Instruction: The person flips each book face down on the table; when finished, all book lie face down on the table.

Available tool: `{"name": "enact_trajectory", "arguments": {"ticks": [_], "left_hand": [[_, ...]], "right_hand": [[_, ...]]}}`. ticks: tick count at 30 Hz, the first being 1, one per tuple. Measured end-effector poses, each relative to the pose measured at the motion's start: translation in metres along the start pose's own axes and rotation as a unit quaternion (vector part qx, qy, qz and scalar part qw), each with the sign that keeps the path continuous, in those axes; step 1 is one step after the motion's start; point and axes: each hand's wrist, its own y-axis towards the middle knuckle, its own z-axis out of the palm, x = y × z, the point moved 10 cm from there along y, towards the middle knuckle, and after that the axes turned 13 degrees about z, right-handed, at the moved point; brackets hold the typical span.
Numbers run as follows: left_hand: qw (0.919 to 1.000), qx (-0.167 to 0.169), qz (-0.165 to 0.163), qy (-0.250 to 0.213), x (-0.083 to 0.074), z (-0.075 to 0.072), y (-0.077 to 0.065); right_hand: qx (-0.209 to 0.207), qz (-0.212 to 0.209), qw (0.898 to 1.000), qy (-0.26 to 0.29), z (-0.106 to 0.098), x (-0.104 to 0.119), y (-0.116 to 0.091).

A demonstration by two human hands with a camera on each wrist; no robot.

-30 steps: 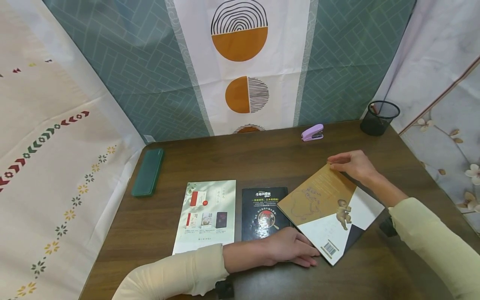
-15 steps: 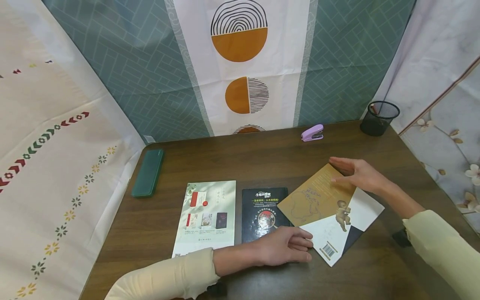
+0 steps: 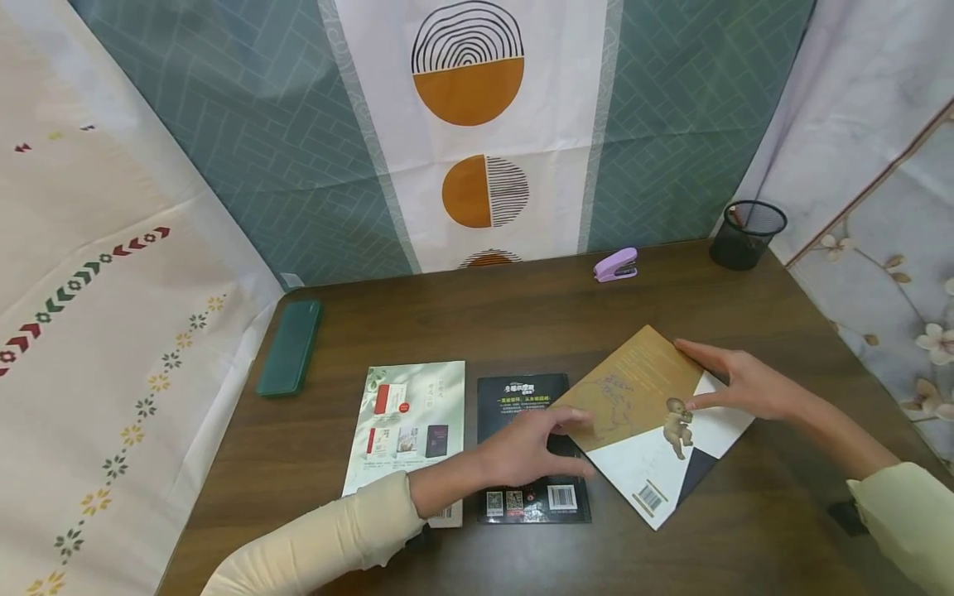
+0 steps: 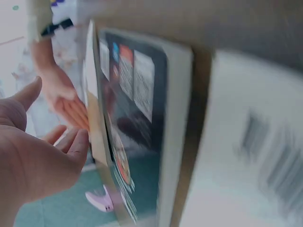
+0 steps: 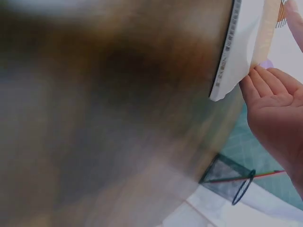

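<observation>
A tan-and-white book [image 3: 626,463] with a cherub picture lies askew on the table, its left corner over a dark book [image 3: 514,397]. My right hand [image 3: 753,387] is at its upper right edge, thumb over the cover. In the right wrist view, that hand's straight fingers [image 5: 265,85] meet the book's edge. My left hand [image 3: 522,447] hovers over the dark book, thumb and fingers spread toward the tan-and-white book's left corner. The left wrist view shows this hand [image 4: 42,161] holding nothing. Left of the dark book lies a pale green book [image 3: 417,397], partly covered by my left forearm.
A green case [image 3: 289,348] lies at the table's left edge. A purple stapler [image 3: 616,265] rests near the back, and a black mesh pen cup [image 3: 745,236] stands at the back right corner. Cloth hangings border the table.
My left hand has moved up and left from the tan-and-white book's lower edge to its left corner. My right hand has slid from the top corner down the right edge. The book has barely moved.
</observation>
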Motion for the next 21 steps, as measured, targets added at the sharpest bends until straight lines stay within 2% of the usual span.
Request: {"name": "enact_trajectory", "arguments": {"ticks": [5,8,13,17,21], "left_hand": [[0.9984,0.002,0.019,0.053,0.011,-0.014,0.005],[0.9946,0.011,0.024,0.100,0.017,-0.019,0.008],[0.9826,0.029,0.015,0.183,0.027,-0.022,0.014],[0.9691,0.038,0.019,0.243,0.033,-0.022,0.017],[0.9585,0.048,0.027,0.280,0.034,-0.019,0.020]], "right_hand": [[-0.021,0.013,0.999,-0.039,-0.001,-0.007,-0.016],[-0.033,0.012,0.998,-0.047,-0.004,-0.011,-0.026],[-0.043,0.003,0.997,-0.071,-0.008,-0.018,-0.041],[-0.058,-0.017,0.992,-0.107,-0.010,-0.022,-0.052],[-0.071,-0.024,0.987,-0.141,-0.010,-0.027,-0.061]]}}
